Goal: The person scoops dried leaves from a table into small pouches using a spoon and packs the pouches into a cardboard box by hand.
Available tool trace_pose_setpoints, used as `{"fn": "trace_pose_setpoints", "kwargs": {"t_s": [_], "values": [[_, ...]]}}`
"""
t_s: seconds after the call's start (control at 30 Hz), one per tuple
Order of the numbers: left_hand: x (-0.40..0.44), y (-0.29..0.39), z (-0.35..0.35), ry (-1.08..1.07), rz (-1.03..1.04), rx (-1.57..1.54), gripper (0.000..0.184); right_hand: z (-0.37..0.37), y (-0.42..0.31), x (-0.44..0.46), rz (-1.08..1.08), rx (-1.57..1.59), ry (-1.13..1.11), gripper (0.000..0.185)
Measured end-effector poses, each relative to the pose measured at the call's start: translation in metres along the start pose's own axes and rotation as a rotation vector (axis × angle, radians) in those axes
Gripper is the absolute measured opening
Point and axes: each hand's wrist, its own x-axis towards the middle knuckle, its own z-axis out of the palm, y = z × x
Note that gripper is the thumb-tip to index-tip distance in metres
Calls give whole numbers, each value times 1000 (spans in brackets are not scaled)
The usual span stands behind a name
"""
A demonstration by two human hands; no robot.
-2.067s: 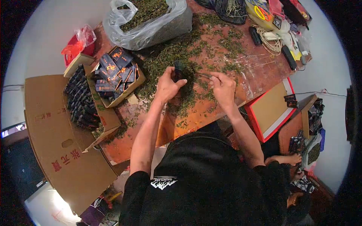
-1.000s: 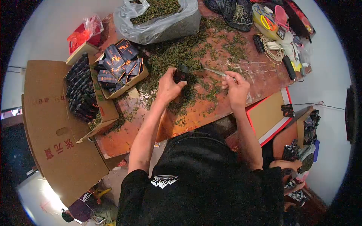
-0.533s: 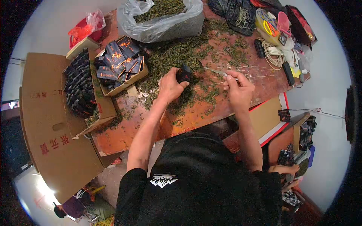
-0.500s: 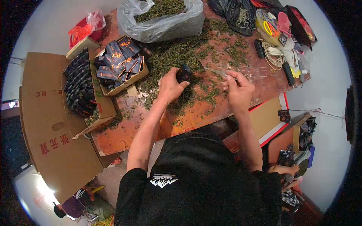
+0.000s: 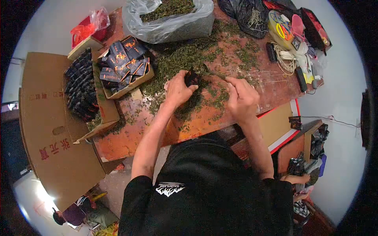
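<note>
My left hand (image 5: pixel 179 89) is closed round a small black packet (image 5: pixel 191 78) with orange print, its top end upward over the loose leaves. In my right hand (image 5: pixel 243 96) is the thin handle of a small spoon (image 5: pixel 215 74). The spoon points left, its far end beside the packet's top and over the leaves; whether it carries any leaf I cannot tell. Dried green leaves (image 5: pixel 173 59), looking like tea, lie spread around and beneath both hands. Behind them stands a clear plastic bag (image 5: pixel 177 29) filled with the same leaves.
At left, a small carton (image 5: pixel 132 87) holds black packets, next to a large cardboard box (image 5: pixel 47 118) with rows of packets. Scissors stand in a tub (image 5: pixel 277 29) at back right, near a coiled cord (image 5: pixel 286 59). Another person's arm (image 5: pixel 295 179) shows at lower right.
My right hand has moved slightly left, bringing the spoon's end closer to the packet. The packet is tilted a little differently in my left hand, which stays in nearly the same place.
</note>
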Motion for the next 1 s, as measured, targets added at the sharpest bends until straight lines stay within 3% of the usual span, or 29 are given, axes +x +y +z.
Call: {"fn": "trace_pose_setpoints", "kwargs": {"t_s": [0.27,0.47,0.67,1.0], "values": [[0,-4,3,19,4,-37,73,-2,-9,4,-175,-70,-29,34],[0,-6,3,19,-3,-46,73,-5,-15,4,-145,-43,-27,28],[-2,0,-2,-1,-4,-44,72,-5,-16,1,-184,-115,-88,42],[-2,-6,-1,16,11,-27,73,-5,-18,5,-161,-99,-89,38]]}}
